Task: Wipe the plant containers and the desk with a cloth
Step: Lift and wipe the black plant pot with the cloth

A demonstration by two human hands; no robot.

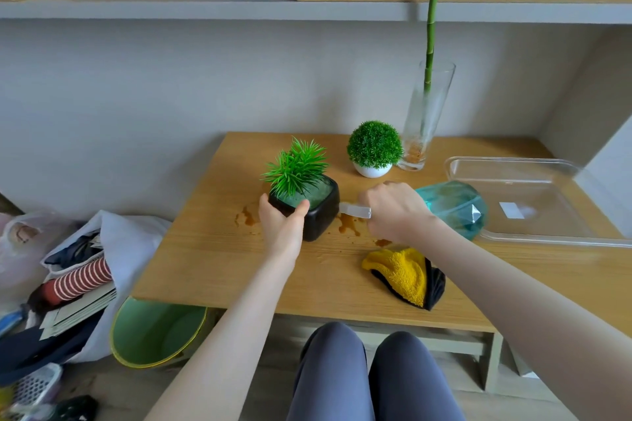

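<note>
Left hand (282, 217) grips the black pot (316, 212) at desk (212, 260) centre; right hand (393, 212), fingers curled round the spray bottle (455, 207), aims its nozzle leftward at the pot; cloth (405, 272) lies nearer the right hand.

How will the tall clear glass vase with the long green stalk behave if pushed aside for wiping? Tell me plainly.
The tall clear glass vase probably tips easily: it is narrow and high, and the long green stalk rises far above its rim. Being glass, it would likely break if it fell. The brown matter at its bottom may weigh the base a little.
</note>
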